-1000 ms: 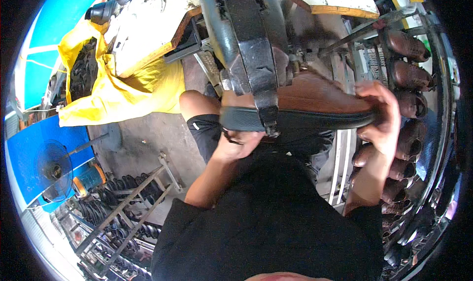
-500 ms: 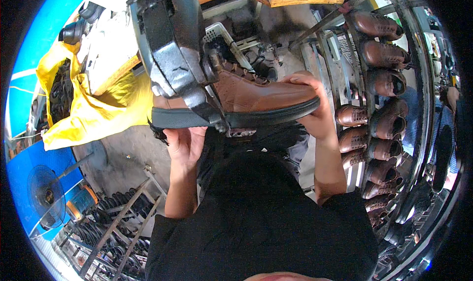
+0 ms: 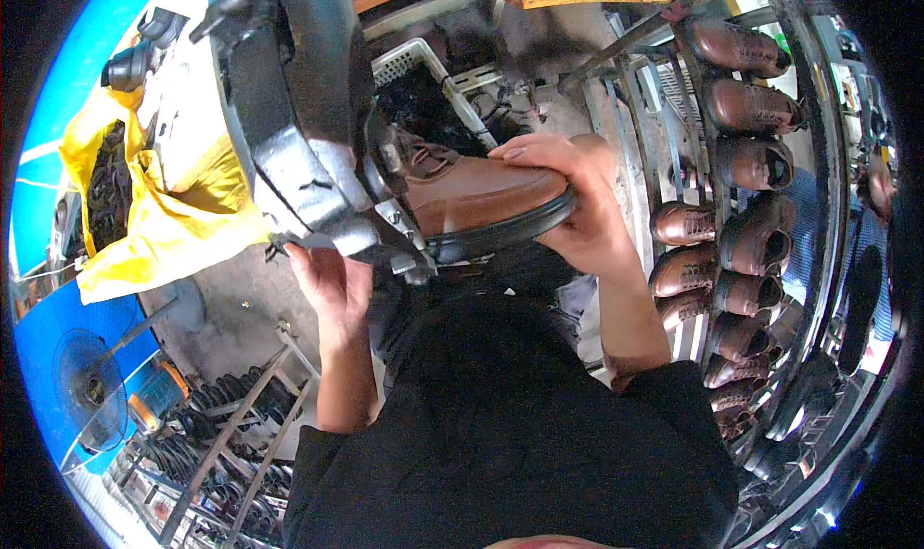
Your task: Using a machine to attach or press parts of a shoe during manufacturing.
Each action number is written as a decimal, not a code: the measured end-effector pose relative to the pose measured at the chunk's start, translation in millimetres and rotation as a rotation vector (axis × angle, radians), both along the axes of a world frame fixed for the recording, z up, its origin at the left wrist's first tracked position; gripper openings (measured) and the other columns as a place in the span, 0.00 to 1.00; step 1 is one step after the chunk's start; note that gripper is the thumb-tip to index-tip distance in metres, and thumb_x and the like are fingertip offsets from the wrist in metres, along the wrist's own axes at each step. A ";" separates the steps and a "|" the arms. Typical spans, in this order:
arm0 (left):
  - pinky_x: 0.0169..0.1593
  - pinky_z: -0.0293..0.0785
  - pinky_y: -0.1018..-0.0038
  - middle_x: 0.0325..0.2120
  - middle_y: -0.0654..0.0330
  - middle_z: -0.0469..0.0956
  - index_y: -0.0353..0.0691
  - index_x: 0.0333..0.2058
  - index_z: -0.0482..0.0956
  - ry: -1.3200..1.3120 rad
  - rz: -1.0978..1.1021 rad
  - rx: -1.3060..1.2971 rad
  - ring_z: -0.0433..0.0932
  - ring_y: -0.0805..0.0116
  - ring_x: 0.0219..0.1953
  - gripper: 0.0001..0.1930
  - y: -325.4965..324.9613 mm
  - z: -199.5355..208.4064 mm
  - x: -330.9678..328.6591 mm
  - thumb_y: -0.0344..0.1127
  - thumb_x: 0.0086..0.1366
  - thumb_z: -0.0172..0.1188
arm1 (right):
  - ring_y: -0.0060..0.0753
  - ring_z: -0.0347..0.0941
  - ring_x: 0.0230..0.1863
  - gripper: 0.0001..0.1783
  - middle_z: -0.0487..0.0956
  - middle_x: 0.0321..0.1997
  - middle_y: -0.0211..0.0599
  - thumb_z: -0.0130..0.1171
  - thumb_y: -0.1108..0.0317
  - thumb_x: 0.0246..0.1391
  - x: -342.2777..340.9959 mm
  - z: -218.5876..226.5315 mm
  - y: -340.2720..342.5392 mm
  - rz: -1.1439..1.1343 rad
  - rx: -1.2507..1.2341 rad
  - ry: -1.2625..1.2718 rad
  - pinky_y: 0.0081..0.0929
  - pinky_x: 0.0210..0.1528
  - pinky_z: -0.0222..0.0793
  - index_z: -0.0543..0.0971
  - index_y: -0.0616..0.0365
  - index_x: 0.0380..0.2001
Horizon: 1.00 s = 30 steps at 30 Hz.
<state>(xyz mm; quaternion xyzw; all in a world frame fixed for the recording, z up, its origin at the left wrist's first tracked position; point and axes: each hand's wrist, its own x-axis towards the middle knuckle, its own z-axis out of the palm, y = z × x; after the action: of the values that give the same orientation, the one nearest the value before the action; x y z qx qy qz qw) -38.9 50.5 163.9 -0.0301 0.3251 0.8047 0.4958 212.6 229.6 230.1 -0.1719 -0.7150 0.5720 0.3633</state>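
A brown leather shoe (image 3: pixel 481 191) with a black sole lies sideways against a big grey metal machine head (image 3: pixel 289 116). My right hand (image 3: pixel 568 203) wraps around the shoe's toe end, fingers over the upper and thumb under the sole. My left hand (image 3: pixel 332 284) reaches up under the machine, at the shoe's heel end; its fingertips are hidden behind the metal, so I cannot tell whether it grips the heel.
A metal rack (image 3: pixel 731 174) at the right holds several brown shoes. A yellow cloth (image 3: pixel 164 222) drapes at the left. A white plastic crate (image 3: pixel 423 77) sits behind the machine. A lower rack of black soles (image 3: pixel 202 434) and a fan (image 3: pixel 91 385) stand at lower left.
The view has swung so the machine and shoe sit further left. My right hand has kept hold of the toe, and my left hand stays under the heel end.
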 end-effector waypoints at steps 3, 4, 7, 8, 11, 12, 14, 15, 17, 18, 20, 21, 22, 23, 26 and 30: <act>0.55 0.80 0.58 0.49 0.60 0.83 0.50 0.56 0.79 -0.075 -0.023 0.041 0.83 0.58 0.48 0.24 1.2 -12.0 -4.1 0.58 0.71 0.54 | 0.47 0.72 0.60 0.36 0.74 0.59 0.43 0.71 0.80 0.41 -7.5 10.5 0.2 -0.003 0.129 -0.071 0.39 0.63 0.67 0.73 0.62 0.58; 0.55 0.80 0.58 0.49 0.60 0.84 0.50 0.56 0.79 -0.094 -0.046 0.069 0.83 0.59 0.47 0.24 2.9 -14.3 -5.3 0.58 0.71 0.54 | 0.48 0.73 0.60 0.37 0.75 0.58 0.43 0.72 0.79 0.39 -11.0 14.7 -1.8 -0.014 0.146 -0.084 0.39 0.62 0.69 0.74 0.60 0.57; 0.49 0.82 0.61 0.44 0.62 0.85 0.50 0.51 0.79 -0.174 0.004 -0.083 0.84 0.61 0.45 0.22 14.0 -19.5 1.6 0.59 0.70 0.56 | 0.49 0.74 0.58 0.39 0.76 0.54 0.42 0.73 0.79 0.36 -19.2 29.0 -7.7 -0.041 0.196 -0.182 0.39 0.60 0.72 0.75 0.56 0.57; 0.47 0.83 0.62 0.42 0.63 0.85 0.50 0.50 0.80 -0.215 -0.007 -0.143 0.84 0.62 0.44 0.22 17.3 -21.8 2.0 0.59 0.70 0.57 | 0.49 0.74 0.57 0.39 0.76 0.53 0.41 0.74 0.78 0.35 -21.0 32.7 -8.8 -0.056 0.231 -0.272 0.39 0.58 0.73 0.76 0.54 0.57; 0.64 0.69 0.52 0.58 0.55 0.77 0.41 0.62 0.72 -0.271 -0.206 0.188 0.75 0.52 0.59 0.30 5.0 -54.0 -7.1 0.58 0.74 0.47 | 0.50 0.75 0.54 0.40 0.76 0.51 0.40 0.75 0.77 0.34 -29.9 36.3 -9.4 -0.070 0.288 -0.297 0.39 0.55 0.76 0.76 0.52 0.57; 0.64 0.69 0.52 0.59 0.55 0.77 0.41 0.62 0.71 -0.237 -0.185 0.095 0.75 0.52 0.59 0.30 9.7 -50.8 -2.9 0.58 0.74 0.47 | 0.50 0.75 0.54 0.40 0.76 0.51 0.40 0.75 0.77 0.34 -30.5 37.7 -9.6 -0.068 0.286 -0.298 0.39 0.55 0.76 0.76 0.52 0.57; 0.64 0.69 0.52 0.59 0.54 0.76 0.41 0.63 0.70 -0.083 -0.198 0.045 0.75 0.52 0.60 0.30 3.3 -75.6 0.8 0.58 0.74 0.47 | 0.51 0.76 0.52 0.40 0.76 0.51 0.39 0.75 0.76 0.34 -33.1 44.2 -12.2 -0.078 0.320 -0.343 0.39 0.53 0.77 0.76 0.52 0.57; 0.64 0.69 0.53 0.59 0.54 0.76 0.40 0.63 0.69 0.063 -0.219 -0.002 0.75 0.52 0.60 0.31 2.1 -90.3 1.7 0.58 0.74 0.47 | 0.51 0.76 0.52 0.40 0.76 0.51 0.39 0.75 0.76 0.34 -34.4 45.8 -13.8 -0.075 0.322 -0.342 0.39 0.53 0.77 0.76 0.52 0.57; 0.64 0.69 0.53 0.58 0.54 0.77 0.40 0.62 0.70 -0.107 -0.207 -0.036 0.75 0.53 0.59 0.30 5.2 -99.1 -2.4 0.58 0.74 0.46 | 0.50 0.76 0.51 0.37 0.76 0.49 0.39 0.75 0.74 0.36 -38.8 48.2 -18.1 -0.072 0.288 -0.367 0.39 0.51 0.77 0.76 0.52 0.55; 0.64 0.69 0.53 0.57 0.55 0.77 0.39 0.61 0.71 -0.285 -0.204 -0.068 0.76 0.53 0.58 0.30 5.8 -106.7 -2.7 0.57 0.74 0.46 | 0.50 0.76 0.51 0.37 0.76 0.49 0.39 0.75 0.74 0.36 -41.6 46.8 -19.1 -0.077 0.290 -0.368 0.39 0.51 0.77 0.76 0.52 0.55; 0.59 0.74 0.64 0.54 0.55 0.78 0.37 0.60 0.71 -0.083 -0.284 -0.119 0.78 0.56 0.54 0.23 -14.0 -138.4 -7.4 0.48 0.77 0.47 | 0.48 0.76 0.50 0.34 0.75 0.48 0.39 0.76 0.70 0.38 -53.0 47.2 -25.4 -0.058 0.394 -0.368 0.39 0.50 0.77 0.77 0.52 0.53; 0.58 0.74 0.67 0.53 0.55 0.78 0.35 0.61 0.70 0.141 -0.320 -0.136 0.77 0.58 0.54 0.22 -13.0 -123.6 -0.3 0.44 0.77 0.48 | 0.47 0.76 0.50 0.32 0.75 0.47 0.39 0.76 0.67 0.40 -53.9 46.7 -24.9 -0.080 0.411 -0.356 0.39 0.49 0.76 0.77 0.53 0.52; 0.58 0.74 0.69 0.52 0.55 0.77 0.34 0.62 0.68 0.368 -0.351 -0.146 0.77 0.61 0.53 0.21 -9.4 -95.7 7.4 0.39 0.77 0.49 | 0.47 0.76 0.50 0.32 0.75 0.47 0.39 0.76 0.67 0.40 -50.8 46.0 -24.1 -0.090 0.412 -0.357 0.39 0.49 0.76 0.77 0.53 0.52; 0.59 0.72 0.70 0.52 0.56 0.77 0.32 0.62 0.67 0.485 -0.371 -0.285 0.76 0.64 0.53 0.21 -0.3 -68.5 15.5 0.35 0.76 0.50 | 0.48 0.76 0.50 0.32 0.75 0.47 0.39 0.76 0.66 0.40 -49.1 39.4 -19.2 -0.096 0.378 -0.401 0.39 0.49 0.76 0.77 0.53 0.52; 0.62 0.66 0.71 0.52 0.57 0.75 0.29 0.63 0.63 0.641 -0.351 -0.397 0.72 0.69 0.55 0.24 9.4 -8.3 28.8 0.28 0.71 0.56 | 0.48 0.75 0.49 0.33 0.75 0.47 0.39 0.77 0.65 0.40 -32.3 35.3 -17.7 -0.116 0.346 -0.418 0.38 0.50 0.76 0.78 0.53 0.53; 0.62 0.68 0.65 0.51 0.50 0.78 0.30 0.60 0.69 1.124 -0.451 0.072 0.76 0.58 0.56 0.35 25.6 55.2 32.9 0.36 0.57 0.75 | 0.46 0.75 0.48 0.34 0.75 0.46 0.41 0.78 0.66 0.40 -21.6 37.8 -26.1 -0.124 0.296 -0.419 0.37 0.51 0.75 0.79 0.53 0.54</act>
<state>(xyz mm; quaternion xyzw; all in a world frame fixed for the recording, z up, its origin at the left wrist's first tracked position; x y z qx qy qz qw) -6.1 76.1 219.1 0.4861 0.5080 0.5830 0.4071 191.0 203.5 267.9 -0.2750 -0.8388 0.3897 0.2627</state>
